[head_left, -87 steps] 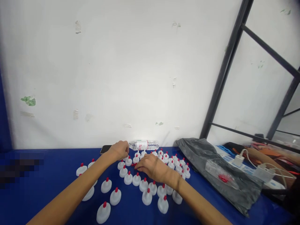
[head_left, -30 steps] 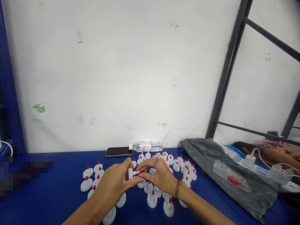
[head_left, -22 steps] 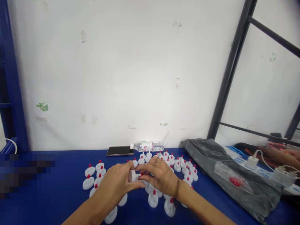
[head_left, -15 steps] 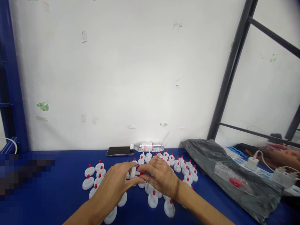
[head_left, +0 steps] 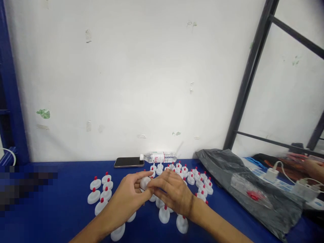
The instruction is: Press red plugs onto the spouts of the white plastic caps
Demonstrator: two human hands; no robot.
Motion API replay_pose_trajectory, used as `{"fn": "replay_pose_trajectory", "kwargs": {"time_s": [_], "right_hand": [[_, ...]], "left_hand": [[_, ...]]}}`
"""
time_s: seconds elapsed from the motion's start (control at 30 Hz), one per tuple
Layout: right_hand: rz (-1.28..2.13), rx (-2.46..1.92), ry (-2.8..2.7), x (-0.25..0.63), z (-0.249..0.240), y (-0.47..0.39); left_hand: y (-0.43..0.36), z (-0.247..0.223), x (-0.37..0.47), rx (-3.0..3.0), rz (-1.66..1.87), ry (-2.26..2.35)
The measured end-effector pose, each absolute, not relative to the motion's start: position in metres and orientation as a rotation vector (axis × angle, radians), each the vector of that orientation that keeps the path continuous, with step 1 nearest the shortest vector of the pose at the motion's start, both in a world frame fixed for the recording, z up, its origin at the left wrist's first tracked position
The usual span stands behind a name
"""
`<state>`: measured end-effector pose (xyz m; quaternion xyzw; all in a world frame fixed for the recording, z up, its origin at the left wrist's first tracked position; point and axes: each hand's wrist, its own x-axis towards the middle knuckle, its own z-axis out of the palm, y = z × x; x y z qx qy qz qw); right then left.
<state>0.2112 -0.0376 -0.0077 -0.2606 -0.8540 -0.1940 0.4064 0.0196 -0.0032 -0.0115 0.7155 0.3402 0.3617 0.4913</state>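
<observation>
Near the middle of the blue table, a white plastic nozzle cap [head_left: 145,183] is held between both hands, its round side turned partly toward me. My left hand [head_left: 130,195] is closed around its left side, thumb below and fingers above and behind. The fingers of my right hand [head_left: 174,192] are pinched together at its right edge and cover its tip. Around my hands stand several white nozzle caps [head_left: 164,216] with red tips, in loose groups to the left and right. Close to the bottle, a cap with a bare white nozzle [head_left: 160,168] stands upright.
Along the wall lie a black phone [head_left: 129,162] and a clear water bottle [head_left: 159,157]. A grey plastic bag [head_left: 217,162] covers the right side, with a clear bag of red tips [head_left: 255,195] on it. Beyond are a white power strip [head_left: 305,190] and another person's hand [head_left: 315,168].
The nozzle cap in my hands has turned from edge-on to showing its round side. Its red tip, visible before, is now hidden. The other person's hand has shifted right.
</observation>
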Motion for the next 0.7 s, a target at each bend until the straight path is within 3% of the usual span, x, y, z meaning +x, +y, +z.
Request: {"fn": "replay_pose_trajectory", "kwargs": {"time_s": [0.47, 0.7], "right_hand": [[-0.416, -0.606, -2.14, 0.212, -0.008, -0.036], [-0.277, -1.052, -1.918, 0.233, 0.003, -0.019]], "left_hand": [[-0.01, -0.005, 0.016, 2.035, 0.885, 0.926], [-0.007, 0.015, 0.006, 2.144, 1.086, 1.149]]}}
